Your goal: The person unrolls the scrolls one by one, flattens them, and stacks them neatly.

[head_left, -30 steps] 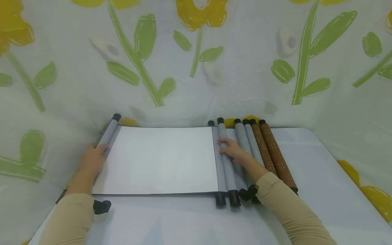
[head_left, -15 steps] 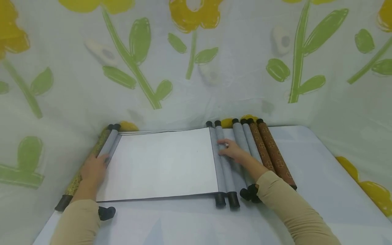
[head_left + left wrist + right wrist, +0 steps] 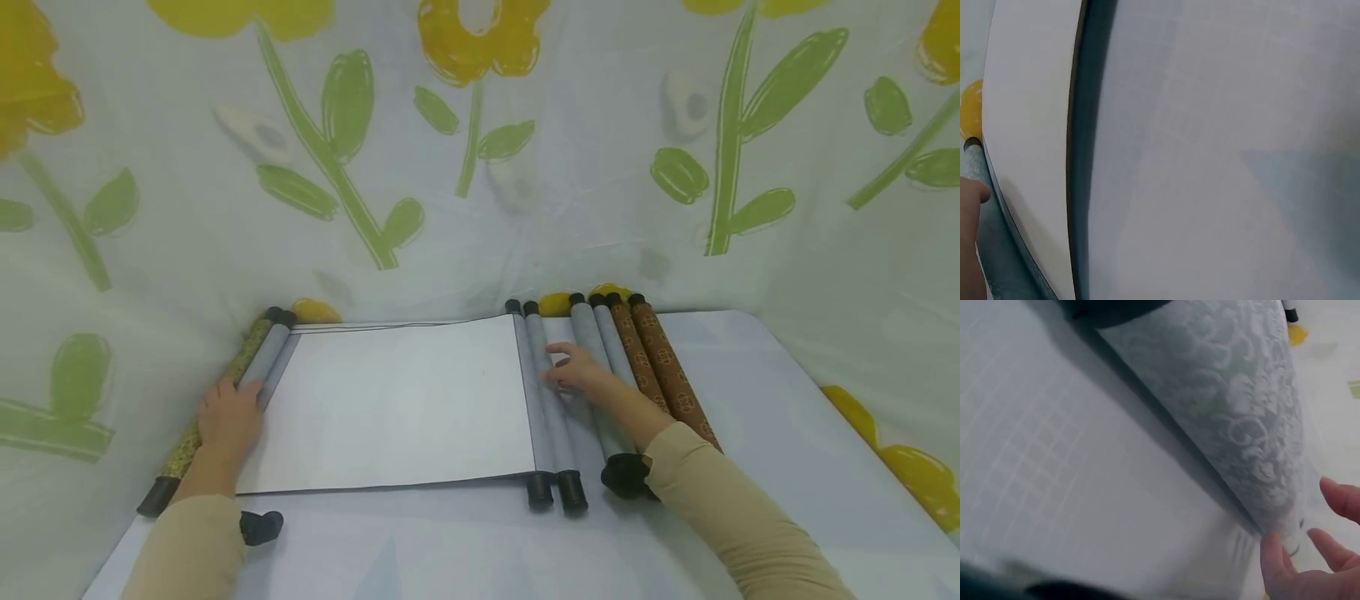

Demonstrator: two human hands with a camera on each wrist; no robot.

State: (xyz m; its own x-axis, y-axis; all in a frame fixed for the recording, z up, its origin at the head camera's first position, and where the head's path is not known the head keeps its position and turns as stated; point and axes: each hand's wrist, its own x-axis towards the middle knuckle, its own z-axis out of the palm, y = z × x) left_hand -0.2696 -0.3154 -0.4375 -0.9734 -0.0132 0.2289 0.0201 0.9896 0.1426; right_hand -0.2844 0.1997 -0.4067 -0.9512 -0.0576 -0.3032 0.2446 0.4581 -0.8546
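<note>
White paper scroll [image 3: 397,408]: lies unrolled across the pale table [image 3: 427,554]; shows stacked thin edges along the far side, toward the left; casts a dark shadow along the near edge, plain in the left wrist view.
Left gray roller [image 3: 276,342]: slants along the scroll's left end; carries a black cap at the far tip.
Right gray roller [image 3: 557,429]: lies along the scroll's right end, just outside a gray border strip [image 3: 527,400]; wears black caps at both tips, as does the strip.
Left hand [image 3: 231,417]: grips the left gray roller, clamped with thumb on the paper side and fingers over the opposite side; fingertips partly hidden.
Right hand [image 3: 576,371]: reaches in from the right to the right gray roller; holds thumb and fingers apart, tips beside or over the roller; cannot tell whether touching.
Yellow-green patterned roll [image 3: 180,454]: lies just left of the left gray roller, black-capped, partly covered by the left hand.
Pale gray rolls [image 3: 591,333]: lie as a pair right of the right gray roller, partly behind the right hand and sleeve [image 3: 738,504].
Brown patterned rolls [image 3: 669,362]: lie as a pair beside the pale gray rolls, last in the row, black-capped at the far tips.
Backdrop [image 3: 585,242]: hangs behind the table, pale, printed with yellow flowers and green stems and leaves.
</note>
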